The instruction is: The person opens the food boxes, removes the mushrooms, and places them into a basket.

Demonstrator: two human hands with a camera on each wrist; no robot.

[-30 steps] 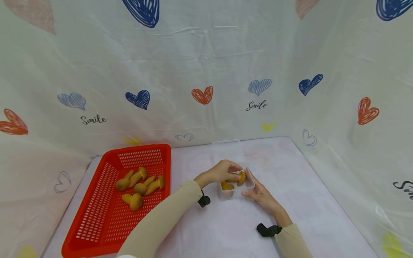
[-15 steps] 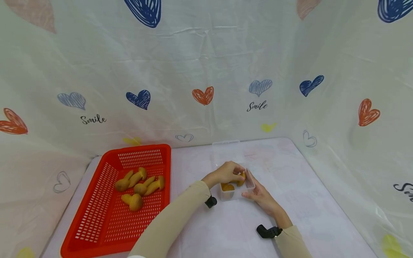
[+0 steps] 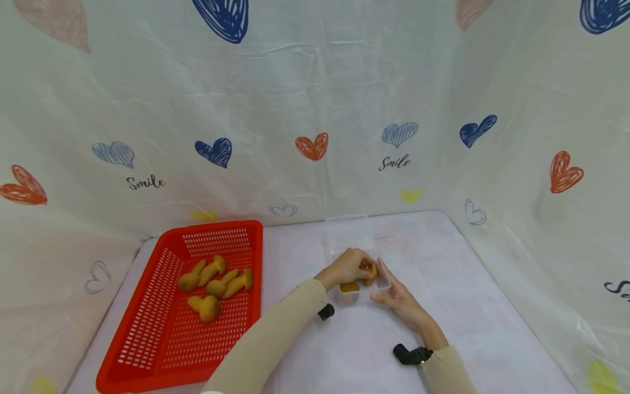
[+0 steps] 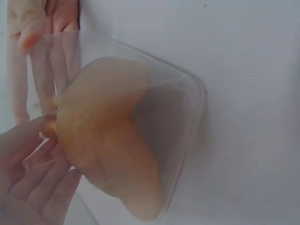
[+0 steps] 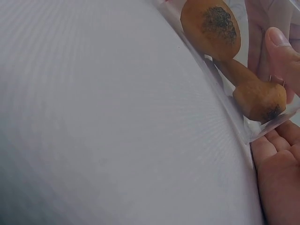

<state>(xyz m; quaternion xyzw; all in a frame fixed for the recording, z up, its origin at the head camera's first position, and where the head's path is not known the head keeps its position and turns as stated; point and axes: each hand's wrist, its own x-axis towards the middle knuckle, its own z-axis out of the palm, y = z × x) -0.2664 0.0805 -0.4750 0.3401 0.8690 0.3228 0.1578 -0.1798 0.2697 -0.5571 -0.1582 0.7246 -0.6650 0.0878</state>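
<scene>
My left hand (image 3: 348, 265): fingers curled round a brown toy mushroom (image 3: 370, 273), holding it down inside the small clear plastic box (image 3: 364, 295) | my right hand (image 3: 398, 298): fingers relaxed and straight against the box's right wall, steadying it | box sits mid-table on the white cloth (image 3: 472, 317) | red perforated plastic basket (image 3: 152, 328) with more mushrooms lies well to the left.

Bright, even light; soft shadows; head view edge-warped; both wrist views blurred.
</scene>
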